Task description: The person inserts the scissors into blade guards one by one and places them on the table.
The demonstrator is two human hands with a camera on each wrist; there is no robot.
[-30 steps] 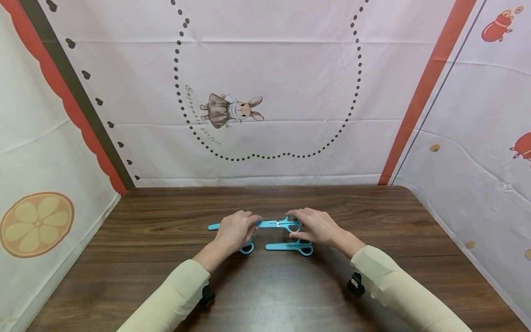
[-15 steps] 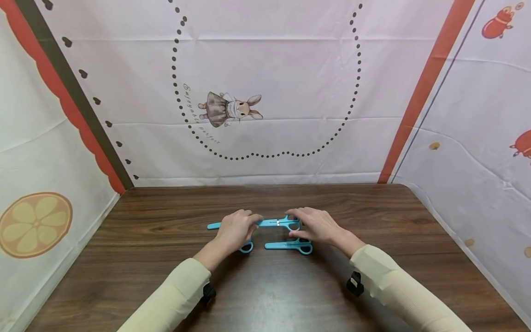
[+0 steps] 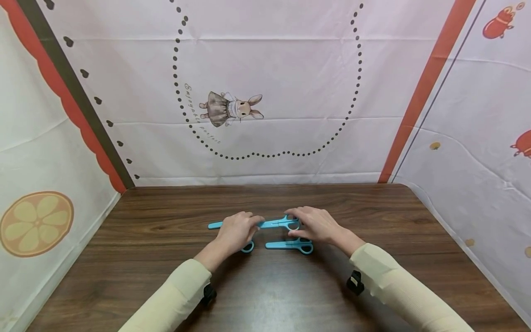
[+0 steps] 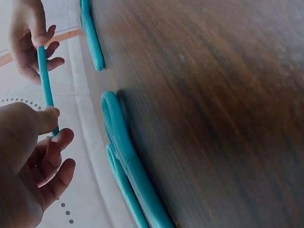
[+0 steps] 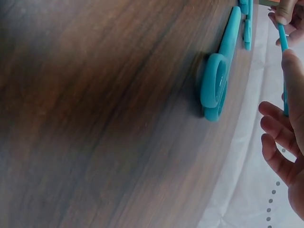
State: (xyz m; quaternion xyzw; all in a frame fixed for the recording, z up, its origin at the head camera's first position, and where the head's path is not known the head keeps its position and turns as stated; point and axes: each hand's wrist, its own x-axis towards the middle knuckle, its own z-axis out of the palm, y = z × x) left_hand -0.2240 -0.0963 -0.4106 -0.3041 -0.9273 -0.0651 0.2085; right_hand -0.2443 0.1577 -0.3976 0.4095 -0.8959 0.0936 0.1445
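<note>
A pair of light blue scissors (image 3: 274, 224) is held level above the table between both hands. My left hand (image 3: 235, 233) pinches its blade end between thumb and fingers. At the handle end, my right hand (image 3: 315, 226) grips the finger loops with thumb and fingertips. Seen edge-on in the left wrist view, the held scissors (image 4: 46, 83) look like a thin blue bar. Directly below lie other blue scissors (image 3: 284, 245) on the tabletop, loops toward the right. Two more pairs, the nearer scissors (image 4: 135, 175) and the farther scissors (image 4: 123, 185), lie beneath my left hand, partly hidden in the head view.
The dark wood-grain table (image 3: 265, 295) reaches to a printed white cloth (image 3: 290, 92) hanging at the back. Similar cloth encloses both sides. A black wrist device (image 3: 355, 282) sits under the right sleeve, another wrist device (image 3: 209, 294) under the left.
The bright glint near the pivot of the held scissors has gone. My left fingertips sit slightly farther right. My right hand stays nearly still, and the scissors on the table have not moved.
</note>
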